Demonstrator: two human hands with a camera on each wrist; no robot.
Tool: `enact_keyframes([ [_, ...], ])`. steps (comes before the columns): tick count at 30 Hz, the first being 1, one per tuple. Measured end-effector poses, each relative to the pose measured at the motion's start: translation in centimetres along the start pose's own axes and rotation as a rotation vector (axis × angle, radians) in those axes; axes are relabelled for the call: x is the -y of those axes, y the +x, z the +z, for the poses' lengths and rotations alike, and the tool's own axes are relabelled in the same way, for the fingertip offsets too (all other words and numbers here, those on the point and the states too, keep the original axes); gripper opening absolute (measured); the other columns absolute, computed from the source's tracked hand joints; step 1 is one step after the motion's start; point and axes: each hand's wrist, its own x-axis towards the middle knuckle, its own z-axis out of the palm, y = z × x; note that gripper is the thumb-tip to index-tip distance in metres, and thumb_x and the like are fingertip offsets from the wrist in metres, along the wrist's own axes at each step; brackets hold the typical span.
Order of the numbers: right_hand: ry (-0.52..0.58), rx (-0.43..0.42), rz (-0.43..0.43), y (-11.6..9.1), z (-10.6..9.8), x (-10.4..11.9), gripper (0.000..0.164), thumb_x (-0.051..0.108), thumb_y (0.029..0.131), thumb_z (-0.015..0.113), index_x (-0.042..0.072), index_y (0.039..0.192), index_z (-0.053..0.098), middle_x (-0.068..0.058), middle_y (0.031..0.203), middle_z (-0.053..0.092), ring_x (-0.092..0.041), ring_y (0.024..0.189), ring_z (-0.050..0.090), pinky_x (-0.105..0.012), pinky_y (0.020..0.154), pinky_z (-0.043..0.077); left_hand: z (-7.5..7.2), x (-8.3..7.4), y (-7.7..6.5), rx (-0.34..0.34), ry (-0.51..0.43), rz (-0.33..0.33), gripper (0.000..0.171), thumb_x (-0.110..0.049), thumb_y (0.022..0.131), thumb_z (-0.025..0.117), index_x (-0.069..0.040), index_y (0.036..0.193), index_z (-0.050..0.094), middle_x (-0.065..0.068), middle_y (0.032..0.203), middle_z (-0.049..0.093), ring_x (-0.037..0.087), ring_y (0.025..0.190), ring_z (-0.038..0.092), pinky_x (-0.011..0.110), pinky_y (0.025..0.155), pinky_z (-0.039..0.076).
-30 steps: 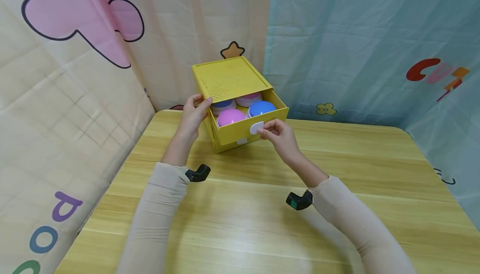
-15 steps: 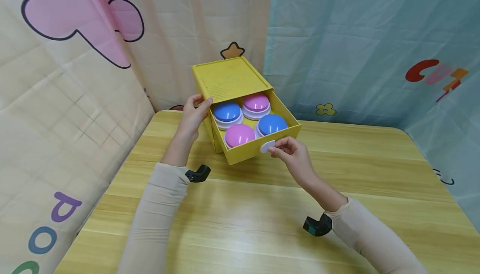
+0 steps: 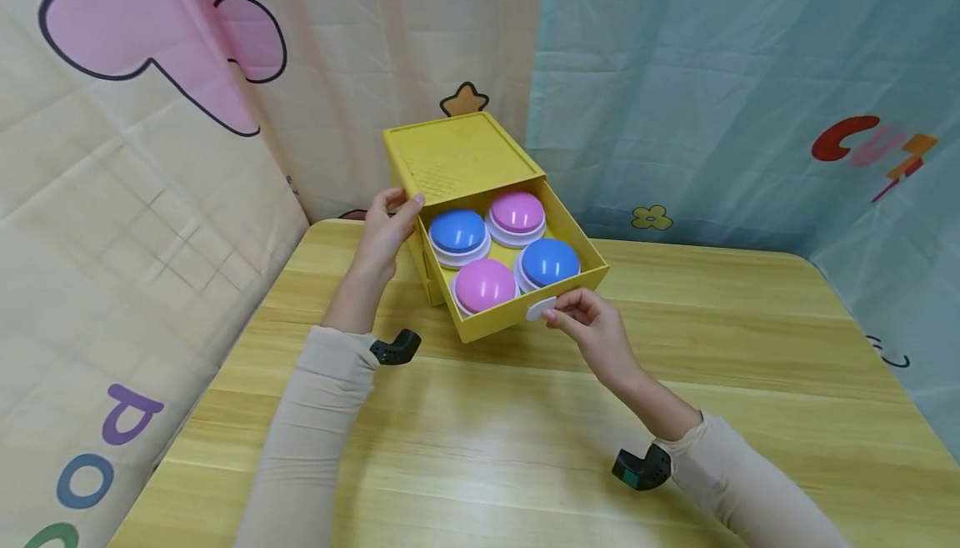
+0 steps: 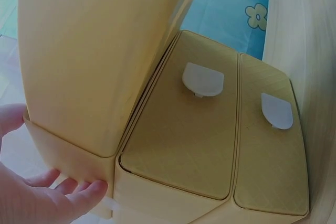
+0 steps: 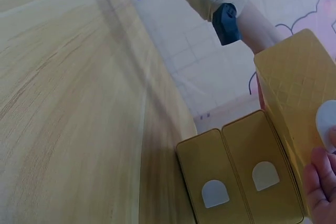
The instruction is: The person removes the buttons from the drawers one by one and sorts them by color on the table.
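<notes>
A yellow cabinet of stacked drawers [image 3: 465, 156] stands on the table, its top drawer [image 3: 491, 324] pulled far out. Inside the drawer sit two pink domed push buttons [image 3: 486, 284] and two blue ones [image 3: 551, 262], all on white bases. My left hand [image 3: 385, 235] holds the cabinet's upper left front edge, thumb on top and fingers against the side wall, as the left wrist view also shows. Between thumb and fingers, my right hand [image 3: 595, 335] pinches the white tab [image 3: 541, 309] on the drawer front. Part of that hand is cut off in the right wrist view.
Two lower drawers [image 4: 176, 140] with white tabs are closed beneath the raised one. The wooden table [image 3: 480, 439] reaches toward me and to both sides. Printed curtains [image 3: 712, 89] hang behind the cabinet and at the left. Each wrist wears a small black camera [image 3: 396, 347].
The right hand has drawn the top drawer toward me and a little to the right, bringing the push buttons into full view. The left hand and the cabinet body have stayed in place.
</notes>
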Motion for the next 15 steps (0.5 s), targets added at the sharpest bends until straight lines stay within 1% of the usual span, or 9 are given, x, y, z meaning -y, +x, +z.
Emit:
enact_keyframes([
  [5,-0.001,0.001,-0.002,-0.1,-0.1,-0.2,0.022,0.009,0.084,0.063,-0.007,0.095,0.053,-0.017,0.089,0.057,-0.019,0.078,0.060,-0.027,0.076,0.049,0.0,0.2,0.2,0.000,-0.005,-0.002,0.062,-0.023,0.088,0.057,0.002,0.135,0.026,0.015,0.134,0.030,0.023,0.116,0.038,0.036,0.096,0.034],
  [8,-0.013,0.026,-0.006,-0.1,-0.2,0.0,0.022,0.010,0.084,0.063,-0.007,0.095,0.054,-0.018,0.090,0.058,-0.019,0.079,0.060,-0.027,0.077,0.049,0.0,0.2,0.2,-0.005,-0.013,-0.002,0.060,-0.022,0.088,0.057,0.001,0.135,0.026,0.015,0.134,0.031,0.023,0.115,0.038,0.036,0.095,0.035],
  [12,-0.095,0.055,-0.018,-0.2,-1.1,0.8,0.023,0.014,0.085,0.063,-0.004,0.097,0.058,-0.014,0.091,0.059,-0.018,0.083,0.060,-0.026,0.078,0.048,0.0,0.2,0.2,-0.010,-0.019,-0.002,0.060,-0.021,0.088,0.058,0.001,0.134,0.027,0.014,0.133,0.032,0.022,0.114,0.039,0.035,0.094,0.036],
  [15,-0.191,0.040,-0.076,-0.1,-2.0,2.0,0.020,0.014,0.084,0.064,-0.001,0.096,0.061,-0.010,0.090,0.061,-0.015,0.082,0.059,-0.023,0.074,0.049,0.0,0.2,0.2,-0.012,-0.016,-0.005,0.060,-0.022,0.088,0.058,0.001,0.134,0.027,0.015,0.133,0.032,0.023,0.114,0.039,0.035,0.094,0.036],
])
